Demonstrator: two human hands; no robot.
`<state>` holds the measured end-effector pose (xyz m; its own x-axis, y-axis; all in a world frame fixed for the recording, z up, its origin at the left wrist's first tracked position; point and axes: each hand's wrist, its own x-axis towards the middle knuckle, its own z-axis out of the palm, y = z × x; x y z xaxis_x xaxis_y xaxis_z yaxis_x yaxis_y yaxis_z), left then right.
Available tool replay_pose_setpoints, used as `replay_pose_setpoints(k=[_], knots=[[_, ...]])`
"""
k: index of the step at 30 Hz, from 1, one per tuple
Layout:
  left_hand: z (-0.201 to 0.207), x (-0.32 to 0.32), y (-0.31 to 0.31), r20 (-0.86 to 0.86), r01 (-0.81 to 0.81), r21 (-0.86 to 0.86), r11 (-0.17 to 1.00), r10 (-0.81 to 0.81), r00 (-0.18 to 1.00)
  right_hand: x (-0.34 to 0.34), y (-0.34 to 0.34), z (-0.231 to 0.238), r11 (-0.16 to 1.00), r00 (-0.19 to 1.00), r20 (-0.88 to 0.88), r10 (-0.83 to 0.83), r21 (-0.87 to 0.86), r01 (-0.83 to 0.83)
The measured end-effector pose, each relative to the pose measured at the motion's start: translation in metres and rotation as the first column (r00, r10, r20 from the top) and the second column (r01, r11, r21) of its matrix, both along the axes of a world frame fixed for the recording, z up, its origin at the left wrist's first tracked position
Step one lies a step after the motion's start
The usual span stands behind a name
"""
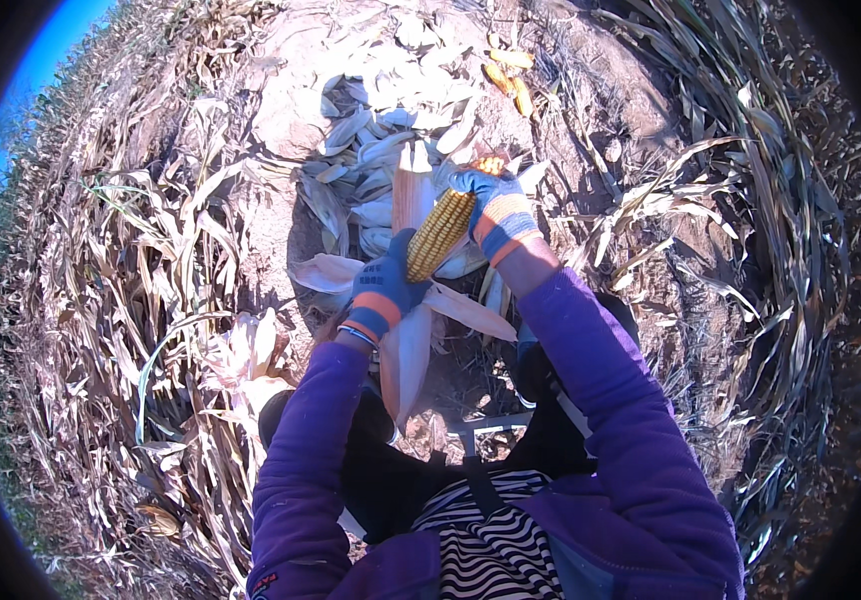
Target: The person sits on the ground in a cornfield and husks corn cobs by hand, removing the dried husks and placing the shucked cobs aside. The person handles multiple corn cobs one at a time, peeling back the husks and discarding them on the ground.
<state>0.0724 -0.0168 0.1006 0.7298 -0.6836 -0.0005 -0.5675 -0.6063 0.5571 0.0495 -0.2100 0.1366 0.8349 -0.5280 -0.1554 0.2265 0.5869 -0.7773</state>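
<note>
A yellow ear of corn point(441, 236) slants between my two gloved hands over a heap of husks. My left hand point(387, 285), in a grey and orange glove, is closed round its lower end. Pale peeled husk leaves point(471, 312) spread out from below that grip, one long leaf hanging toward my lap. At the upper end my right hand point(497, 200), gloved alike, is closed on the ear's tip. Orange kernels show just past its fingers. The right fingertips are partly hidden by the glove's back.
Stripped husks point(391, 150) lie heaped on the soil ahead. Several bare yellow ears point(511, 78) rest on the ground at the far right of the heap. Dry corn stalks point(791, 200) line the right side, and more stalks and leaves point(171, 260) cover the left.
</note>
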Motion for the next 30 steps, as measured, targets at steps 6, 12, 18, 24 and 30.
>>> replay_pose_setpoints(k=[6, 12, 18, 24, 30], knots=[[-0.008, -0.004, 0.0, 0.065, -0.048, -0.026, 0.998, 0.05, 0.997, 0.0, 0.0, 0.003, 0.998, 0.999, 0.05, -0.009, 0.056, 0.006], [-0.005, -0.006, -0.003, 0.009, -0.04, 0.01, 0.999, 0.04, 0.999, 0.001, -0.007, -0.004, 1.0, 1.0, 0.009, 0.011, -0.006, -0.011], [-0.01, -0.002, 0.003, 0.115, -0.001, -0.078, 0.997, 0.01, 0.993, 0.0, -0.007, 0.005, 0.994, 0.996, -0.071, 0.047, -0.097, -0.054], [-0.014, -0.01, 0.007, -0.274, 0.02, 0.083, 0.996, 0.003, 0.962, 0.002, -0.002, -0.008, 0.994, 0.999, -0.031, -0.013, 0.112, 0.016], [-0.025, -0.006, 0.006, -0.043, -0.141, 0.101, 0.985, 0.146, 0.988, 0.009, 0.0, -0.015, 0.98, 0.993, 0.115, -0.032, 0.199, 0.008]])
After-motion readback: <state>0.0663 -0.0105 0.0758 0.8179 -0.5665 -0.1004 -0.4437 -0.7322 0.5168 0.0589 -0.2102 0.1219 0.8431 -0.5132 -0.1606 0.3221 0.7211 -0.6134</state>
